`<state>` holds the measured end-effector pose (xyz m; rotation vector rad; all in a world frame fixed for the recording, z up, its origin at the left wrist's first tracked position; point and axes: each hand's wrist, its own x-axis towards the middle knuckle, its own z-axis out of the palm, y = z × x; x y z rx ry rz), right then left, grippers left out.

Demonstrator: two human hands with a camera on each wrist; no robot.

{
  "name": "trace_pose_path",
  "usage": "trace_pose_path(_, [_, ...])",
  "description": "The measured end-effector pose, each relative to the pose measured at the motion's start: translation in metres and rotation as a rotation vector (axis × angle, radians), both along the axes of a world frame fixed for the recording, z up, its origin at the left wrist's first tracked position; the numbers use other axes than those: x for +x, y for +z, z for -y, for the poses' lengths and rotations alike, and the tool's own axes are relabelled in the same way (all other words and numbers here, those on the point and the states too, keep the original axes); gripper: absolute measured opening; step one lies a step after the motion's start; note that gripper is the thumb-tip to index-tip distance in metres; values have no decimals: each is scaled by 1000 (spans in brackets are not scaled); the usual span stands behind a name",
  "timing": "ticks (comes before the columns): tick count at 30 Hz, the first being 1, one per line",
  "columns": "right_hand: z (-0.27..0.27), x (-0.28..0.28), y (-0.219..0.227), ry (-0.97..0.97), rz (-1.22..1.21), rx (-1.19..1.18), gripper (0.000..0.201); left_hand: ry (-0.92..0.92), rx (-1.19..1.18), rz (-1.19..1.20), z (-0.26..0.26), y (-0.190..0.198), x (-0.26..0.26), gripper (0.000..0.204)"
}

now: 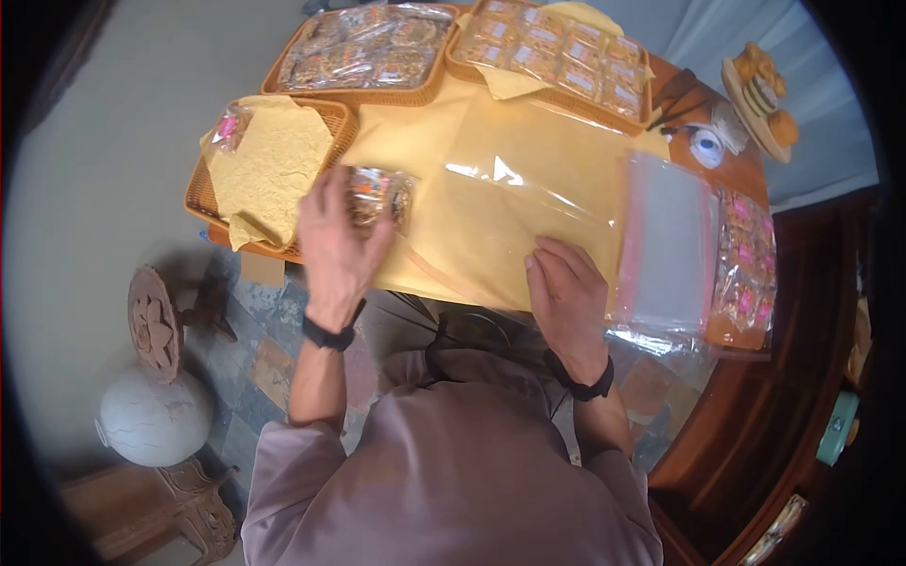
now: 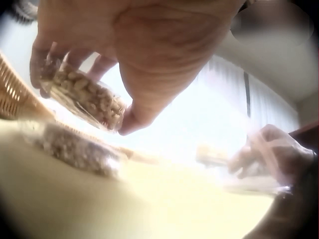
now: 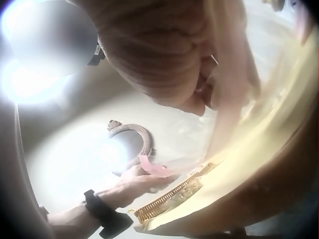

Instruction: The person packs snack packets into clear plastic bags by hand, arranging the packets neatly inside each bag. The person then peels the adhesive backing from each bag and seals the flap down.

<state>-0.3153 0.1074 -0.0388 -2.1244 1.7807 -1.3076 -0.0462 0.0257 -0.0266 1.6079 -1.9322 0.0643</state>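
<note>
My left hand [image 1: 335, 245] grips a small clear packet of nuts [image 2: 87, 97] between thumb and fingertips, over the table's left side. Under it, another packet [image 2: 79, 152] lies on the yellow cloth. Beside this hand is a wicker basket [image 1: 344, 123] lined with yellow paper, with one pink-labelled packet [image 1: 229, 129] in its far corner. A large clear plastic bag [image 1: 528, 179] lies flat across the middle of the cloth. My right hand [image 1: 571, 297], its fingers bent, pinches the bag's near edge, where a pinkish strip runs; the hand itself partly hides the grip.
Two wicker trays full of packets [image 1: 377, 47] [image 1: 557, 52] stand along the far edge. At right lie a stack of clear bags [image 1: 665, 245] and a bag of pink-labelled packets [image 1: 746, 269]. Behind them are a white tape roll [image 1: 706, 146] and a straw hat [image 1: 755, 99].
</note>
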Motion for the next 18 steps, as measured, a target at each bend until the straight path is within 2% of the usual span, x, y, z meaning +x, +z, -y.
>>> trace_pose_path(1, [0, 0, 1, 16, -2, 14, 9, -14, 13, 0, -10, 13, 1, 70])
trace_pose_path(3, [2, 1, 2, 26, -6, 35, 9, -203, 70, -341, -32, 47, 2, 69])
trace_pose_path(4, [2, 1, 2, 34, -1, 34, 9, -205, 79, -344, -40, 61, 0, 69])
trace_pose_path(6, [4, 3, 4, 52, -1, 38, 9, -805, 313, -395, -57, 83, -4, 70])
trace_pose_path(7, [5, 4, 5, 67, 6, 28, 9, -877, 477, -346, -64, 84, -11, 69])
trace_pose_path(9, [6, 6, 6, 84, 12, 18, 9, -905, 485, -121, -71, 75, -35, 68])
trace_pose_path(10, [6, 7, 6, 94, 31, 15, 9, -905, 484, -122, -71, 67, -45, 68])
trace_pose_path(12, [4, 7, 9, 95, 45, 10, 10, -756, 362, 115, -66, 49, -61, 66])
trace_pose_path(18, [-6, 14, 9, 125, 20, 9, 12, -641, 256, 215, -50, 9, -92, 64])
